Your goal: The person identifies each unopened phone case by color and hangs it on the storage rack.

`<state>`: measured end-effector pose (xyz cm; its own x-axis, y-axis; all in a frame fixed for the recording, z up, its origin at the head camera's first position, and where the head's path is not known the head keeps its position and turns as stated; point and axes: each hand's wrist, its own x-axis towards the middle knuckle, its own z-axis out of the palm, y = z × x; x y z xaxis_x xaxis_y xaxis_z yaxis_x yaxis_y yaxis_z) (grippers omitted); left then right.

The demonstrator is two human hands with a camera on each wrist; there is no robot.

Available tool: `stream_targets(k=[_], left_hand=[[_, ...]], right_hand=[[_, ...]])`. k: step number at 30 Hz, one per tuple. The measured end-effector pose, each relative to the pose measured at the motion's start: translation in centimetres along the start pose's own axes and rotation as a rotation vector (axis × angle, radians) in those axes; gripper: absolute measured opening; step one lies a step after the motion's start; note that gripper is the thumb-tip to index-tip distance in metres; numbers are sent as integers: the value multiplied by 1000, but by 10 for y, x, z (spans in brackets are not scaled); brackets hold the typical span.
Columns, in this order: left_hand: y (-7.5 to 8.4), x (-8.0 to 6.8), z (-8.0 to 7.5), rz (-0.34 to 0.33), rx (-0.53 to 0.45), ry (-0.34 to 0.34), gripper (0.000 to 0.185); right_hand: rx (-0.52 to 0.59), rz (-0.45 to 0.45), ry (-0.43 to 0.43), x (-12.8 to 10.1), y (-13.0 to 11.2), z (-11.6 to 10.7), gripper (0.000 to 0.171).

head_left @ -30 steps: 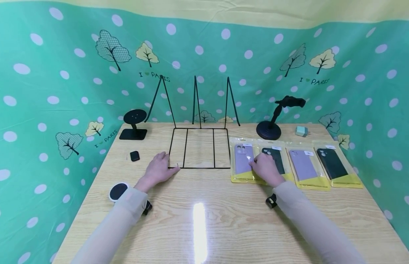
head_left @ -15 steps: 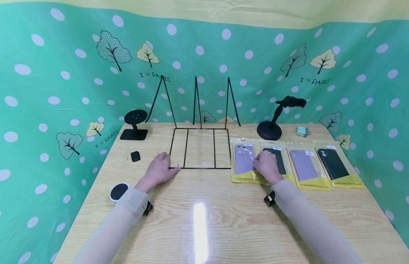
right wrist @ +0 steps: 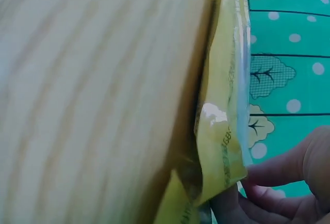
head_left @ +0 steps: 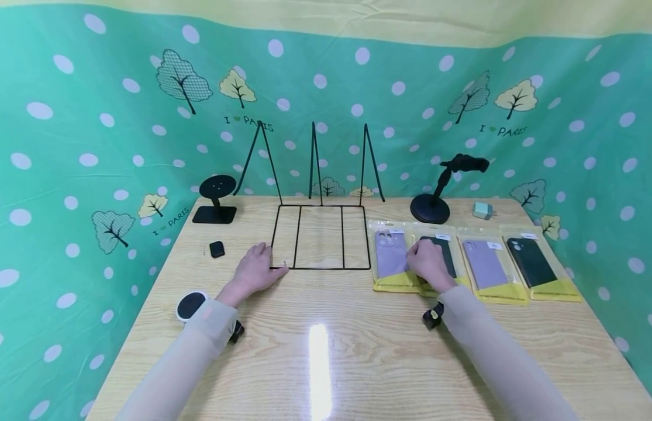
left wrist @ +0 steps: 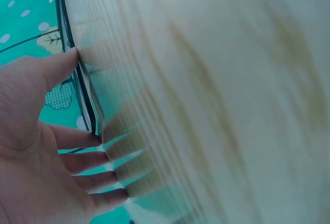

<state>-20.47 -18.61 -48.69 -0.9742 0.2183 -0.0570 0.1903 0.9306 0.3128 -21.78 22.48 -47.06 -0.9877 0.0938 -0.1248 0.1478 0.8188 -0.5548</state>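
Observation:
My left hand rests at the front left corner of a black wire display rack, fingers extended. Its thumb touches the rack's dark bar in the left wrist view, fingertips down at the table. With thumb and fingers, my right hand pinches the right edge of a clear-and-yellow bag holding a lavender phone case. The right wrist view shows the yellow bottom of this bag lifted slightly at the side. Partly hidden under that hand lies a second bag with a dark green phone case.
Two more bagged phone cases, lavender and dark green, lie farther right. Behind stand a black round-based stand and a light-blue block. At left are a black stand, a small black square and a white-rimmed disc.
My right hand has shifted slightly right, and the bottom of the first bag has moved a little away from the rack with it. My left hand stays at the rack corner.

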Motion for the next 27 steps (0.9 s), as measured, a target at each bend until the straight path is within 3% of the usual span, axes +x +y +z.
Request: stream_targets(k=[7,12,21,27], left_hand=[[0,-1,1,2,7,-3,81],[-1,-2,4,14,10,-9,81],[-3,2,4,39,13,5,82],[-2,1,2,38,14,15,80]], right_hand=[[45,-69,36,-2,10,-8,15],[126,-88,40,-9,16,-11,13],[519,-119,-8,-16,19,-19,16],[674,-125,-43,-22,13,-27,21]])
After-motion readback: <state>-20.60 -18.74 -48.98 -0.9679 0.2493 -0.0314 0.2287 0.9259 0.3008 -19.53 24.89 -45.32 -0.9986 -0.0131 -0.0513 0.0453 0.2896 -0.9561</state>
